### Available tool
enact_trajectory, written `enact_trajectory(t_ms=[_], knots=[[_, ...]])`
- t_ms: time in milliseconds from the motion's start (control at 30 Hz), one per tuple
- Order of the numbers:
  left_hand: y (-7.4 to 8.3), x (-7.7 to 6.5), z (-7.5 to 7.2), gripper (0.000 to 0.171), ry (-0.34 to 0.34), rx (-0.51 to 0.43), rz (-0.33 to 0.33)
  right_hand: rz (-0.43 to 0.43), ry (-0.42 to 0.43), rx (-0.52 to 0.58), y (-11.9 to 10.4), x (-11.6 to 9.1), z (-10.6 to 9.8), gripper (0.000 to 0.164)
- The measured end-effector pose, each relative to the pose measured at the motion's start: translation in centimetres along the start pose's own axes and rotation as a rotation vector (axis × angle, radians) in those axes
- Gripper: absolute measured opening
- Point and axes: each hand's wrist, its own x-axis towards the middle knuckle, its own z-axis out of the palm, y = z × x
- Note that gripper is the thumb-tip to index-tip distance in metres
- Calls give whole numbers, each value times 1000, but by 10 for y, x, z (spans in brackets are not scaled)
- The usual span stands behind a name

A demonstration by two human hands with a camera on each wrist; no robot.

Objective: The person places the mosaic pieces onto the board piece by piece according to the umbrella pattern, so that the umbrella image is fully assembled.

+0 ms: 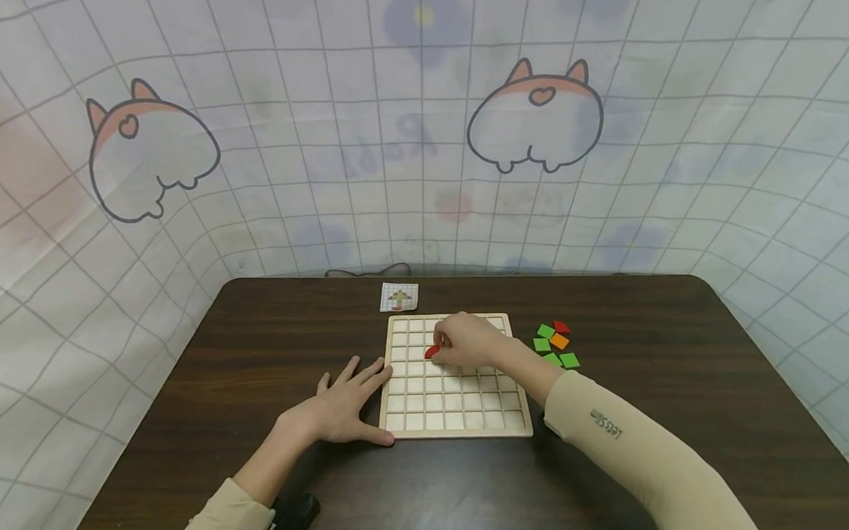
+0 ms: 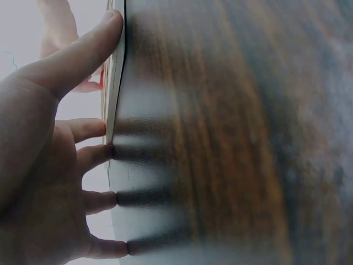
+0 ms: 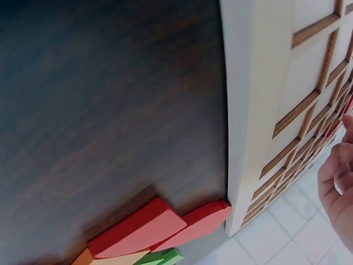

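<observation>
Right grip (image 1: 468, 344): finger and thumb tips pinch a red piece (image 1: 431, 352). The piece is over the far left part of the gridded board (image 1: 460, 435); whether it is seated in a cell or held just above one cannot be told.

Handling, by judgement: the piece looks light, stiff and hard, probably painted wood, and unlikely to break if dropped. Its smooth face may slip under a fingertip. The sound hold is by two opposite side edges, leaving the underside free; pressing on one corner could tilt it against the raised dividers.

Left grip (image 1: 337, 409): spread, thumb and fingers apart, set against the board's left side and near left corner. It holds no piece. The board appears rigid and, being thin, could slide if pushed unsupported; its wooden rim is the place to steady it.

Beyond the board's right side, toward the right edge of the bench (image 1: 686, 388), lies a loose group: green pieces (image 1: 542, 344), an orange piece (image 1: 559, 340) and a spare red piece (image 1: 561, 327). The right wrist view shows thick side faces on the loose red pieces, adequate for a pinch.

Between the board and the bench's far edge lies a small card (image 1: 400, 297) bearing a coloured pattern; it looks thin and best lifted by a corner.
</observation>
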Motion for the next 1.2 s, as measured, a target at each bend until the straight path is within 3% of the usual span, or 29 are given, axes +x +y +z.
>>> enact_trajectory(t_ms=[267, 667, 867, 1200], knots=[[1, 0, 0, 110, 4, 2, -1, -65, -5, 33, -1, 0, 1, 15], [1, -1, -1, 110, 4, 6, 2, -52, 10, 97, 1, -8, -1, 16], [1, 0, 1, 110, 5, 7, 2, -81, 37, 147, 15, -21, -7, 15], [1, 0, -1, 110, 8, 8, 3, -33, 69, 195, 42, -50, -22, 17]])
